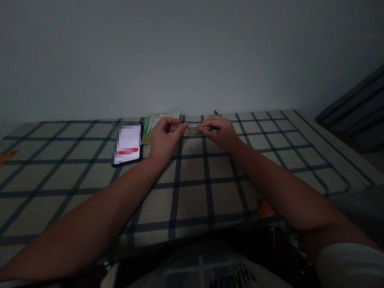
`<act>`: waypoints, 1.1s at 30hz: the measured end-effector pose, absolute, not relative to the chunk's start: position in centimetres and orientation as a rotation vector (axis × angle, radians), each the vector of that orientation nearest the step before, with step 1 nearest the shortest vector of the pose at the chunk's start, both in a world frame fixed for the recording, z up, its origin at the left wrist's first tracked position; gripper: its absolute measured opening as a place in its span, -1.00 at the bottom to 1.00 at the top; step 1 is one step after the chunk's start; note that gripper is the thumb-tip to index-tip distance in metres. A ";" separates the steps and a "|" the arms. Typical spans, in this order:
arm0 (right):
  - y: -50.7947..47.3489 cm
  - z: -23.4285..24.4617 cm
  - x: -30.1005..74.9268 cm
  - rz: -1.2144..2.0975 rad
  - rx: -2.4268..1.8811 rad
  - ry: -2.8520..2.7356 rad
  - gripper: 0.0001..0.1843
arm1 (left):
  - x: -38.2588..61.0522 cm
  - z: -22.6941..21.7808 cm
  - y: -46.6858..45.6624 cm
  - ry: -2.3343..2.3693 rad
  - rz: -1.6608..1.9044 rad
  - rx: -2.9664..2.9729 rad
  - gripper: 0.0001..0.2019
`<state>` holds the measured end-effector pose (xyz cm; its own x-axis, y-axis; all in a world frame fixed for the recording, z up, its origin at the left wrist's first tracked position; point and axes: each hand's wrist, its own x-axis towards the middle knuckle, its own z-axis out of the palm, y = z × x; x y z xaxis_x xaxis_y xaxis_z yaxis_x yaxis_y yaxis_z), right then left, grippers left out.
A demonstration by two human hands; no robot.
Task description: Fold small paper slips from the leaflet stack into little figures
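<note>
Between my two hands, above the far middle of the table, is a small, thin, pale piece (193, 129) that looks partly see-through; its exact kind cannot be made out in the dim light. My left hand (166, 138) pinches its left end between thumb and fingers. At the right end, the thumb and fingertips of my right hand (220, 130) are closed on it. Just behind my left hand lies a spread of green-and-white printed cards or packets (147, 134), partly hidden by that hand. A small dark green and yellow thing (216, 113) peeks out behind my right hand.
Left of the printed pile lies a dark-edged phone or tablet (140, 154) with a lit, pixelated screen. A checked cloth (192, 192) covers the table, which meets a plain wall (192, 60) at its far edge. Dark folded fabric (354, 110) hangs at the right.
</note>
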<state>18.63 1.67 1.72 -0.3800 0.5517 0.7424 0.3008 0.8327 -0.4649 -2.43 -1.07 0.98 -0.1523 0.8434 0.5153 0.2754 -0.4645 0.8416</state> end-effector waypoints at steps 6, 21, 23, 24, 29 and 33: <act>1.7 2.0 19.0 0.002 -0.532 -2.042 -0.78 | -2.1 1.1 -1.3 1.170 1.432 1.589 -0.65; 2.7 1.5 19.3 0.597 -0.841 -1.898 -0.55 | -2.4 0.6 -0.8 1.116 1.380 1.585 -0.67; 2.7 1.5 19.2 0.709 -0.847 -1.887 -0.60 | -2.3 0.6 -0.8 1.105 1.375 1.584 -0.65; 2.6 1.6 19.1 0.782 -0.849 -1.865 -0.60 | -2.3 0.7 -0.8 1.090 1.367 1.566 -0.65; 2.1 1.8 18.6 1.148 -0.871 -1.670 -0.53 | -2.5 1.2 -0.7 0.870 1.300 1.345 -0.67; 1.8 1.8 18.3 1.333 -0.859 -1.538 -0.48 | -2.5 1.3 -0.8 0.775 1.251 1.267 -0.67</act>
<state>18.35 1.82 1.82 -0.3550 0.9165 0.1844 -0.0524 0.1774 -0.9827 -2.52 -0.76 1.32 0.2176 0.9551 0.2013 -0.2457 -0.1460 0.9583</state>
